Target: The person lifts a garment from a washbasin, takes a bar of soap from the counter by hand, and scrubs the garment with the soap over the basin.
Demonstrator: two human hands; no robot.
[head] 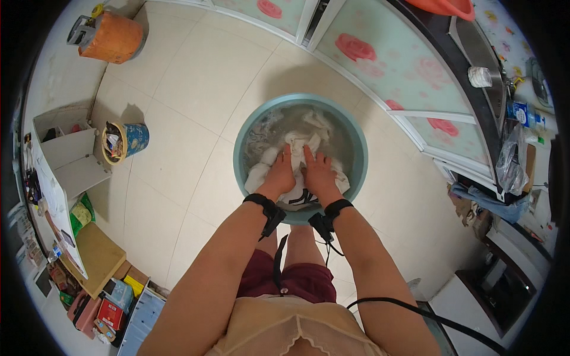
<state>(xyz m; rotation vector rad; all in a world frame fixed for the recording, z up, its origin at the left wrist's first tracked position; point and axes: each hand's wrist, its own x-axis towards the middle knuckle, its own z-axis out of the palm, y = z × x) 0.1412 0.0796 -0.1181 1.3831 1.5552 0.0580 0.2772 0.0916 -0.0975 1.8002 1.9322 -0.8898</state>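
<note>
A round blue-green basin [361,155] stands on the tiled floor, holding cloudy water and a white cloth garment [256,177] with dark stripes near its lower edge. Both hands are inside the basin, side by side on the wet cloth. My left hand [281,171] lies on it with the fingers pointing away from me; whether the fingers pinch any cloth cannot be made out. My right hand [319,172] presses on the cloth just to the right, its fingers somewhat spread. Part of the garment bunches up between and beyond the fingertips. Black straps with small devices circle both wrists.
Glass-fronted cabinets [396,62] with rose prints run along the far right under a dark counter. On the left are an orange gas cylinder [113,38], a blue waste bin [137,139] and a white open cabinet [67,153]. A black cable [409,307] crosses my right arm.
</note>
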